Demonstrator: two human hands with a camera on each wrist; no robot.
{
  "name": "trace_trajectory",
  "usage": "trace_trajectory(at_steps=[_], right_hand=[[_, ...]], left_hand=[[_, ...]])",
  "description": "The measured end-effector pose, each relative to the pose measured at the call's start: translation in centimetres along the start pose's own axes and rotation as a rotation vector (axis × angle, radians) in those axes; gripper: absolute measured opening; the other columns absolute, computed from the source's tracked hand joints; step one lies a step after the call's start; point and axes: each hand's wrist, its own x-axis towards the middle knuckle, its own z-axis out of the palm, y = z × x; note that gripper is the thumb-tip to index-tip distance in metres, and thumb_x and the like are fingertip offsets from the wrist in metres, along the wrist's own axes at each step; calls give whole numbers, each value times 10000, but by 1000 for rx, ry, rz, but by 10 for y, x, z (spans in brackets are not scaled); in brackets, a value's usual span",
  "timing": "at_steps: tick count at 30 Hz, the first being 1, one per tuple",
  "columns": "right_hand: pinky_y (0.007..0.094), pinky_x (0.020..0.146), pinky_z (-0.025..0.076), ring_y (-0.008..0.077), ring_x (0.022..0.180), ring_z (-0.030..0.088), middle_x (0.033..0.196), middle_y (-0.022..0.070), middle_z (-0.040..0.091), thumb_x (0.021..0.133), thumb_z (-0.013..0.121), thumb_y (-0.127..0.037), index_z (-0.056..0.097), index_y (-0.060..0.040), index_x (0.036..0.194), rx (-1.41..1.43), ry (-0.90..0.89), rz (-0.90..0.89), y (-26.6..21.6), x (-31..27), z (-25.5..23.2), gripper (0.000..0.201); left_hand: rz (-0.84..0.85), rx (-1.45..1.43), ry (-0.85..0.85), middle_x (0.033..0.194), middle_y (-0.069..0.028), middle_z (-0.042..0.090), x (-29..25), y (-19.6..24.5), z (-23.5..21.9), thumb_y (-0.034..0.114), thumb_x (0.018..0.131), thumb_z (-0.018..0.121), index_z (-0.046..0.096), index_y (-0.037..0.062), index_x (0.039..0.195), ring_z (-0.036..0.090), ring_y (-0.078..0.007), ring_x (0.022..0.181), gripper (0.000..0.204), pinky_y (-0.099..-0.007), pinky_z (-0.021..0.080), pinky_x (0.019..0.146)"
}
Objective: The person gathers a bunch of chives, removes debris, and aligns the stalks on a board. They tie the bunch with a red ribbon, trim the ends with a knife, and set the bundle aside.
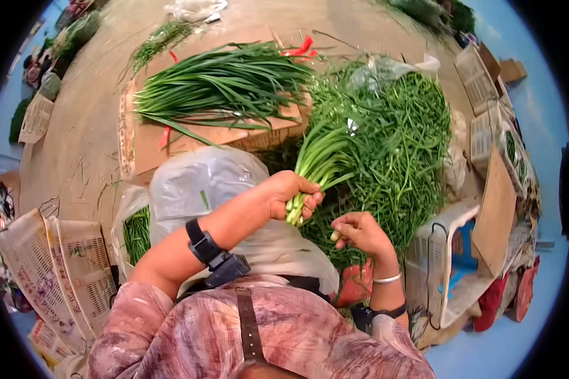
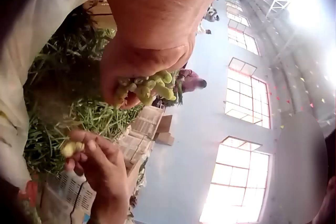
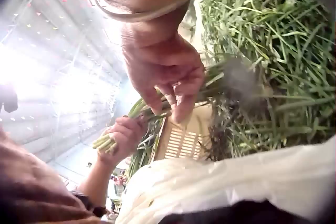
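Observation:
My left hand grips a bunch of garlic chives around its pale stalks, the leafy end pointing away. Cut-looking stalk ends stick out of the fist in the left wrist view. Just to its right is my right hand, thumb and fingers bent together around a small pale yellow-green piece. In the right wrist view the right hand hangs in front of the bunch's leaves. A large heap of loose green leaves spreads beyond both hands.
Long chives lie in a layer over a cardboard-topped crate ahead. White plastic sheeting covers the lap. Plastic crates stand at the left and right, the right one beside a cardboard flap.

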Motion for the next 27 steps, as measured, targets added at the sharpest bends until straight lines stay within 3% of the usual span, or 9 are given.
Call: trace_trajectory(at_steps=[1,3,5,7,9,15,19,21,27], right_hand=[[224,496,460,126,573,610,704,89,629,850,536,-78,600,55,919,131,-118,56,-3,-5,0,164],[234,496,466,109,523,580,689,78,620,848,561,-95,605,62,895,159,-120,16,-1,-6,6,170],[225,476,454,99,505,563,679,70,614,852,558,-96,605,53,874,294,-11,-106,-13,-7,7,158],[202,452,427,83,479,528,677,64,611,860,554,-95,597,43,874,453,135,-246,-23,-5,6,146],[193,459,424,77,495,527,696,66,614,865,556,-100,590,45,912,509,237,-323,-39,-2,6,156],[189,483,432,80,526,535,730,75,618,867,554,-85,581,53,943,436,236,-486,-82,20,13,160],[190,480,425,83,523,532,736,80,619,867,546,-70,574,60,961,395,153,-520,-102,48,25,163],[192,478,422,80,517,526,729,74,613,864,539,-52,572,63,964,334,141,-493,-111,65,30,156],[219,488,450,97,564,593,675,73,613,852,542,-67,597,56,894,65,100,-492,-149,114,46,141]], left_hand=[[-36,-35,-28,684,-47,504,4,2,-2,100,898,455,453,15,881,439,-95,486,87,-255,391,453],[-1,11,-23,691,-51,516,3,-6,1,101,898,461,472,5,909,446,-88,493,98,-254,393,458],[160,93,-109,714,-61,532,3,-13,4,106,895,479,493,-8,949,452,-89,495,127,-252,391,459],[164,134,-87,720,-54,504,1,-16,9,102,887,496,484,-29,1057,434,-91,530,215,-244,377,491],[424,156,-233,719,-60,502,-9,-18,18,106,863,545,482,-28,1060,437,-97,529,247,-243,370,491],[836,180,-386,771,-83,556,-38,15,27,85,844,582,498,-4,982,479,-100,548,184,-255,413,510],[836,-63,-370,768,-73,554,-22,38,-19,110,873,554,513,-7,939,491,-116,571,140,-273,441,534],[740,-256,-159,748,-58,516,-11,39,-41,184,885,546,511,-24,947,482,-118,589,220,-281,445,580],[697,-292,-317,748,-88,573,-2,31,-65,175,856,583,549,-7,945,579,-199,667,206,-348,520,630]])
